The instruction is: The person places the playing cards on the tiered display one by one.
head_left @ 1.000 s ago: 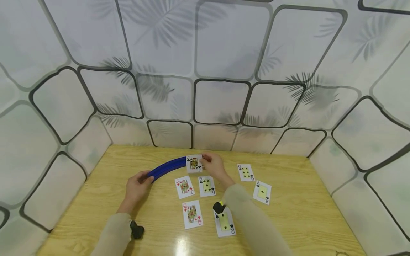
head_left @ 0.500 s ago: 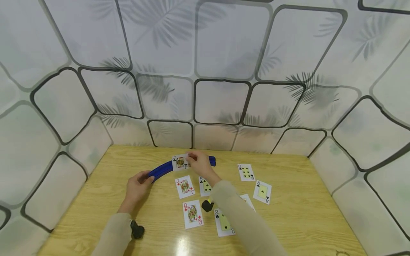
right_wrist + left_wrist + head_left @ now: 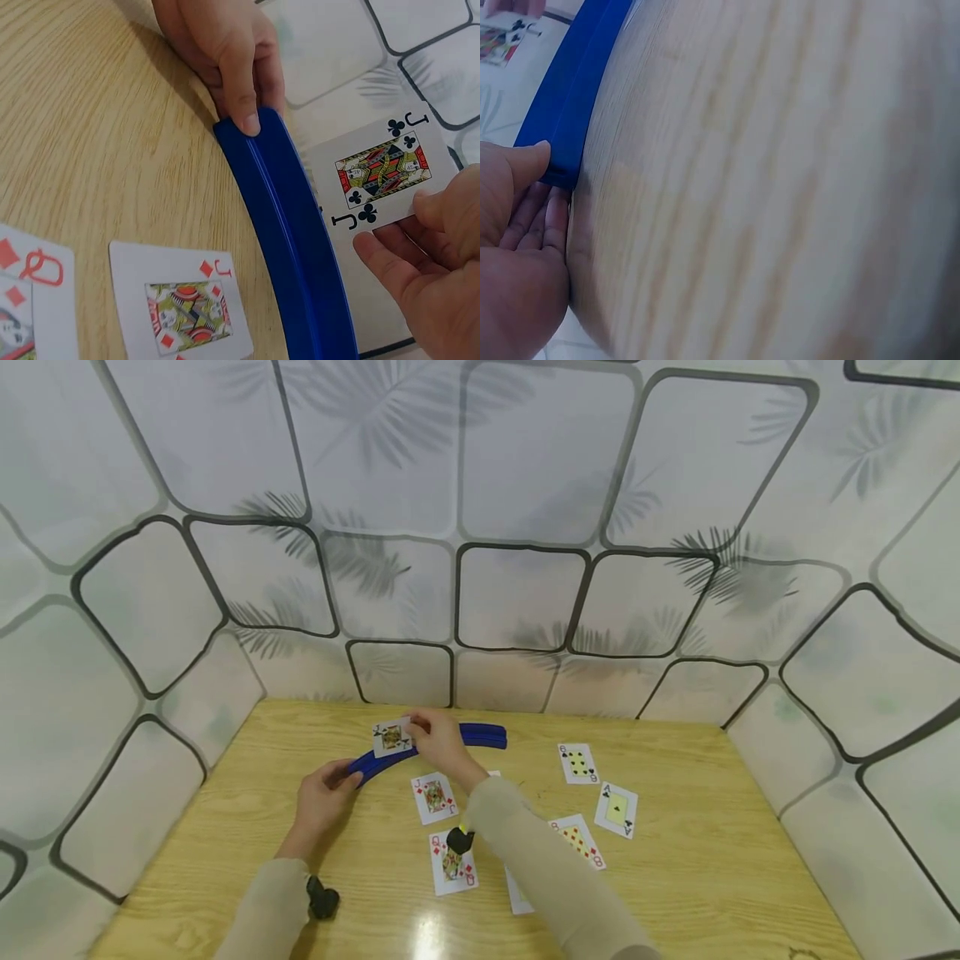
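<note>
My right hand (image 3: 438, 745) pinches the jack of clubs (image 3: 384, 171) by its edge, face up. In the head view the card overlaps the left part of a curved blue card holder (image 3: 480, 735). The right wrist view shows a groove along the holder (image 3: 289, 225). My left hand (image 3: 324, 797) grips the holder's left end, with the thumb (image 3: 532, 159) on its face and the fingers behind. Just in front of the holder lies the jack of diamonds (image 3: 434, 798), and nearer to me the queen of diamonds (image 3: 453, 877).
At the right lie the six of spades (image 3: 577, 764) and the ace of clubs (image 3: 617, 810). The eight of diamonds (image 3: 576, 839) and another card are partly under my right sleeve (image 3: 555, 868). Patterned walls (image 3: 517, 597) enclose the wooden table (image 3: 720, 860).
My right hand has carried the jack of clubs leftward along the holder, from its middle toward its left end. The holder's right end has come into view. The left hand has stayed put.
</note>
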The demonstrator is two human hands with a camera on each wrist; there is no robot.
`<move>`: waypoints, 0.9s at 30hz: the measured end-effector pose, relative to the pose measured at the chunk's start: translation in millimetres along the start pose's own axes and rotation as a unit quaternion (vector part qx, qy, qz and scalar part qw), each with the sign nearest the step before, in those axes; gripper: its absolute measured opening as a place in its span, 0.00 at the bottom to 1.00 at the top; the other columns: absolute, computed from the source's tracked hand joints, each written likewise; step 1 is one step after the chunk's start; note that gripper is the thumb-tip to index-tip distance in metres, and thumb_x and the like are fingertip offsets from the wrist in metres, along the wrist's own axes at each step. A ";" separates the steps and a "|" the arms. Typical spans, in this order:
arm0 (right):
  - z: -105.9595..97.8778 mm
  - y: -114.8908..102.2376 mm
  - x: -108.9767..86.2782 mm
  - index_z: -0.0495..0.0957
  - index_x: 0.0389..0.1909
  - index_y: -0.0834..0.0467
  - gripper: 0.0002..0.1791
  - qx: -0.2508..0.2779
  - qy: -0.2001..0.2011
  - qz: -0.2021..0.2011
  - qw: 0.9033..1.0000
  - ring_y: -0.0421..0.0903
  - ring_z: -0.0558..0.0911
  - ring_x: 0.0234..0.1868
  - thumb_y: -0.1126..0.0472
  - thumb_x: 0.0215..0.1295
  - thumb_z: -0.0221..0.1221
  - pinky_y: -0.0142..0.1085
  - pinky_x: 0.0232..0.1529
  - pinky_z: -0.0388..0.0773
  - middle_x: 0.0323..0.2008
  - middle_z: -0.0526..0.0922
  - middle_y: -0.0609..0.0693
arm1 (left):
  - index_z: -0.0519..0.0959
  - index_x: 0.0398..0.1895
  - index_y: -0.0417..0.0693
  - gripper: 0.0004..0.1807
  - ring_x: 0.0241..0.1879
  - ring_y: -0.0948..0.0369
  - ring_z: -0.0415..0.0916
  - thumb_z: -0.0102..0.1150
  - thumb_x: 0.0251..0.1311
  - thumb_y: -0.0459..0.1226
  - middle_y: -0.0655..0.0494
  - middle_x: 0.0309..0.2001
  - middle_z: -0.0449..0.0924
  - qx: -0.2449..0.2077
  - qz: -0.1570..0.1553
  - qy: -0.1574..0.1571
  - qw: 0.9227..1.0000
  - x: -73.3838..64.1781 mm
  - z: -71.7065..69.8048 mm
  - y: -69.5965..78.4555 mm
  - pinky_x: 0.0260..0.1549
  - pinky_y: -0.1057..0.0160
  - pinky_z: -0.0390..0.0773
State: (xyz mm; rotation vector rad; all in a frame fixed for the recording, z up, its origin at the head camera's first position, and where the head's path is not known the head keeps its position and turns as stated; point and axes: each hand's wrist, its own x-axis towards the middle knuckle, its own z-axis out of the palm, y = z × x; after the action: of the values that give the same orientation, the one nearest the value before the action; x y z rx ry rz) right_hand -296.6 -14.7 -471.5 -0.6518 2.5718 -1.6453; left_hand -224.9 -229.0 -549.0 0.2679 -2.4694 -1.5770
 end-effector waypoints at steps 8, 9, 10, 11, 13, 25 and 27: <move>10.7 -8.1 8.6 0.84 0.59 0.59 0.14 -0.021 -0.003 -0.015 1.000 0.49 0.87 0.46 0.64 0.79 0.58 0.32 0.42 0.83 0.51 0.89 0.57 | 0.82 0.61 0.35 0.18 0.50 0.62 0.82 0.63 0.73 0.34 0.35 0.58 0.85 -0.003 -0.005 -0.005 1.000 1.3 1.2 0.1 0.43 0.83 0.74; 12.1 -8.4 9.3 0.84 0.60 0.59 0.14 -0.024 -0.004 -0.013 1.000 0.49 0.87 0.48 0.64 0.79 0.57 0.32 0.43 0.83 0.52 0.89 0.57 | 0.82 0.61 0.35 0.18 0.51 0.60 0.83 0.63 0.73 0.34 0.34 0.58 0.85 -0.003 -0.003 -0.006 1.000 1.1 1.0 0.3 0.43 0.83 0.74; 13.5 -9.1 10.0 0.84 0.59 0.59 0.14 -0.029 -0.005 -0.015 0.999 0.50 0.87 0.49 0.63 0.79 0.57 0.33 0.45 0.83 0.52 0.89 0.57 | 0.82 0.61 0.35 0.18 0.52 0.57 0.83 0.63 0.73 0.33 0.34 0.58 0.85 -0.003 -0.003 -0.006 1.000 1.1 0.9 0.3 0.43 0.83 0.74; 14.9 -9.4 10.4 0.85 0.59 0.59 0.14 -0.033 -0.005 -0.018 0.999 0.50 0.87 0.50 0.64 0.79 0.57 0.33 0.45 0.83 0.51 0.89 0.57 | 0.82 0.61 0.34 0.18 0.53 0.55 0.83 0.63 0.73 0.33 0.33 0.58 0.85 -0.001 -0.002 -0.008 1.000 0.9 0.7 -0.1 0.43 0.83 0.74; 17.6 -10.6 11.0 0.85 0.59 0.60 0.14 -0.041 -0.009 -0.024 0.999 0.50 0.86 0.49 0.64 0.79 0.57 0.33 0.45 0.83 0.51 0.89 0.57 | 0.82 0.61 0.33 0.18 0.55 0.51 0.84 0.63 0.73 0.33 0.33 0.58 0.84 0.001 0.000 -0.009 1.000 0.3 0.4 -0.4 0.43 0.83 0.74; 30.2 -17.6 12.1 0.84 0.60 0.55 0.15 -0.087 -0.028 -0.017 0.996 0.49 0.85 0.58 0.61 0.82 0.54 0.38 0.55 0.84 0.54 0.88 0.52 | 0.81 0.61 0.33 0.18 0.45 0.74 0.80 0.62 0.73 0.32 0.33 0.57 0.85 -0.001 0.007 -0.011 1.000 0.8 -0.7 0.2 0.43 0.84 0.74; 31.8 -17.6 13.0 0.84 0.59 0.55 0.14 -0.094 -0.026 -0.021 0.995 0.49 0.86 0.57 0.62 0.81 0.54 0.37 0.55 0.84 0.54 0.88 0.52 | 0.81 0.62 0.32 0.18 0.45 0.73 0.81 0.62 0.73 0.32 0.32 0.58 0.84 -0.003 0.007 -0.010 1.000 0.6 -1.1 0.4 0.42 0.84 0.74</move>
State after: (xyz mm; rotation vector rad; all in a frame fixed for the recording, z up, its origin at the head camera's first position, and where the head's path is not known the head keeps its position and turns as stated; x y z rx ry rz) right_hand -295.1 -53.1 -467.7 -0.7540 2.7153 -1.3865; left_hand -225.2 -229.9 -548.2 0.2328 -2.4753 -1.5899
